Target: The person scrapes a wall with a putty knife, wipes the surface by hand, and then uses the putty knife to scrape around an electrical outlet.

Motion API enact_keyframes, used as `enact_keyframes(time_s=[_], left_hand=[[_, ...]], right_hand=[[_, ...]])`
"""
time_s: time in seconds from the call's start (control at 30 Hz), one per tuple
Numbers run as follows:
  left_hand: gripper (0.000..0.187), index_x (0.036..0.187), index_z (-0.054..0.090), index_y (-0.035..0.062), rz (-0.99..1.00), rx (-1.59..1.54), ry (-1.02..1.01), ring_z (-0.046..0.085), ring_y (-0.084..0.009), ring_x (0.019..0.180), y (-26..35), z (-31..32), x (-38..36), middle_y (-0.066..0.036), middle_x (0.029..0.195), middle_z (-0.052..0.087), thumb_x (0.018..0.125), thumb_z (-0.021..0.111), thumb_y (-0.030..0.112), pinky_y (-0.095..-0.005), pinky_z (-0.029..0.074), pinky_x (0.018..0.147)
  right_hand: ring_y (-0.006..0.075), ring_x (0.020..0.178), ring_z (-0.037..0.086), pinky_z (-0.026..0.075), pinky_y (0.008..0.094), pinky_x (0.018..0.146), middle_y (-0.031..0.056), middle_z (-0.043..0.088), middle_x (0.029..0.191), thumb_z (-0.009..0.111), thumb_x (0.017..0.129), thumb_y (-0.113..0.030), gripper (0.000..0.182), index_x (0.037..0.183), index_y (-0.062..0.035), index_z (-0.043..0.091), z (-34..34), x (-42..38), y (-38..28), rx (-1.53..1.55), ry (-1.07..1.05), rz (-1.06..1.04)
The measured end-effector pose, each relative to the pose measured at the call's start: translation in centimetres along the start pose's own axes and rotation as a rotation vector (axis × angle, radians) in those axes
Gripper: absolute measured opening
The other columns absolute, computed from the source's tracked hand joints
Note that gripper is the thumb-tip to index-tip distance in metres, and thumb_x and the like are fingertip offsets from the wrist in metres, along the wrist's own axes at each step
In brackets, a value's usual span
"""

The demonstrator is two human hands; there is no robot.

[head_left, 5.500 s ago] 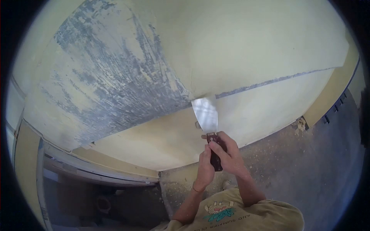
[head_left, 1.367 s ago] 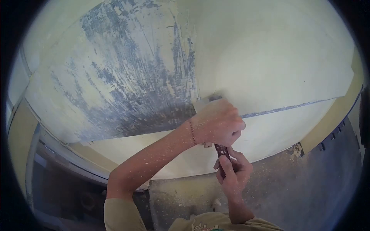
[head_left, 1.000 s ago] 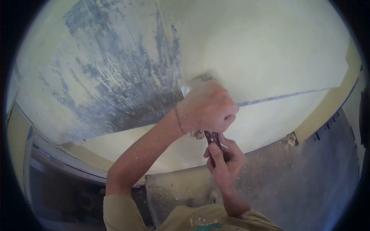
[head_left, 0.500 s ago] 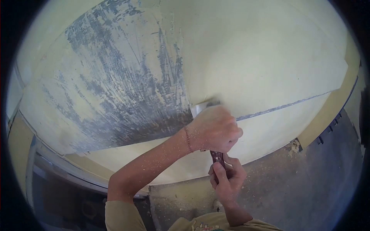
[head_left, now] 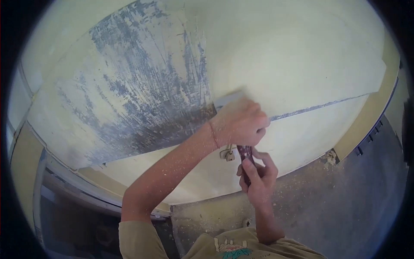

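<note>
My left hand (head_left: 242,124) is closed in a fist around the upper part of a scraper, close to its blade. The wide metal blade (head_left: 228,98) lies against a cream-painted panel (head_left: 293,56) and is a little blurred. Below, my right hand (head_left: 261,176) grips the lower end of the scraper's dark reddish handle (head_left: 246,155), thumb along it. Left of the blade is a scraped grey patch (head_left: 142,86) with streaks of paint on it. Pale flakes stick to my left forearm.
A small lock with a metal loop (head_left: 229,154) hangs on the panel just left of the handle. A grey ledge line (head_left: 319,108) runs right across the panel. Paint flakes lie on the grey floor (head_left: 327,198). A dark opening (head_left: 86,220) is at lower left.
Both hands and the scraper have moved up in view, with the blade higher beside the scraped patch. The view has shifted slightly, and the lock now shows below my left hand.
</note>
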State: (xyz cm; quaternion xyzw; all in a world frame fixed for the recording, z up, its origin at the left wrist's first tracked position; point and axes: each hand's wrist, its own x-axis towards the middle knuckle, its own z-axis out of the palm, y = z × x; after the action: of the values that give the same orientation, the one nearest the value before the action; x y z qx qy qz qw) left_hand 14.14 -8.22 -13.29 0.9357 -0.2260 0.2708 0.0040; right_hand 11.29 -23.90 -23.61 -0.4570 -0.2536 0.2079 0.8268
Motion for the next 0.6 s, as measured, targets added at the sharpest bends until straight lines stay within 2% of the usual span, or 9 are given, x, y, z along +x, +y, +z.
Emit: enact_keyframes(time_s=[0.27, 0.37, 0.43, 0.53, 0.6], left_hand=[[0.022, 0.049, 0.048, 0.0067, 0.019, -0.022, -0.011, 0.049, -0.033, 0.049, -0.1, 1.5, -1.1, -0.012, 0.049, 0.05, 0.065, 0.062, 0.011, -0.0422, 0.041, 0.054], [0.021, 0.05, 0.048, 0.0075, 0.025, -0.019, -0.043, 0.049, -0.033, 0.05, -0.4, 0.9, -0.6, -0.011, 0.049, 0.05, 0.065, 0.063, 0.011, -0.0422, 0.041, 0.054], [0.019, 0.051, 0.05, 0.0085, 0.053, 0.093, -0.027, 0.048, -0.033, 0.048, -0.9, -0.2, -0.1, -0.011, 0.049, 0.048, 0.064, 0.063, 0.011, -0.0417, 0.04, 0.051], [0.018, 0.052, 0.05, 0.0069, 0.065, 0.08, 0.018, 0.046, -0.0326, 0.044, -1.7, -4.2, 2.0, -0.013, 0.049, 0.047, 0.065, 0.062, 0.011, -0.0416, 0.038, 0.046], [0.023, 0.053, 0.046, 0.0032, 0.161, 0.088, 0.149, 0.039, -0.0286, 0.041, -3.0, -7.8, 4.8, -0.014, 0.048, 0.043, 0.067, 0.062, 0.011, -0.0398, 0.033, 0.043]], right_hand=[[0.0048, 0.047, 0.046, 0.033, 0.021, 0.04, 0.0079, 0.062, 0.072, 0.059, 0.097, -0.008, 0.025, 0.12, 0.001, 0.055, -0.1, -0.9, 1.2, -0.024, 0.042, 0.006], [0.007, 0.041, 0.045, 0.03, 0.0225, 0.036, 0.0084, 0.06, 0.067, 0.059, 0.096, -0.009, 0.021, 0.116, -0.0021, 0.056, 0.2, -0.4, 0.7, -0.062, 0.075, 0.048], [0.007, 0.041, 0.045, 0.03, 0.0227, 0.036, 0.0081, 0.06, 0.066, 0.059, 0.095, -0.008, 0.02, 0.115, -0.0018, 0.057, 0.8, 0.6, 1.2, -0.034, 0.075, -0.036], [0.0069, 0.042, 0.045, 0.031, 0.0228, 0.036, 0.0079, 0.059, 0.065, 0.06, 0.095, -0.009, 0.02, 0.114, -0.0021, 0.057, 2.2, 2.7, -1.0, 0.001, 0.018, -0.147], [0.005, 0.053, 0.051, 0.036, 0.0209, 0.043, 0.0043, 0.061, 0.068, 0.065, 0.093, -0.008, 0.018, 0.108, 0.0009, 0.059, 4.8, 5.0, -3.5, 0.015, 0.009, -0.27]])
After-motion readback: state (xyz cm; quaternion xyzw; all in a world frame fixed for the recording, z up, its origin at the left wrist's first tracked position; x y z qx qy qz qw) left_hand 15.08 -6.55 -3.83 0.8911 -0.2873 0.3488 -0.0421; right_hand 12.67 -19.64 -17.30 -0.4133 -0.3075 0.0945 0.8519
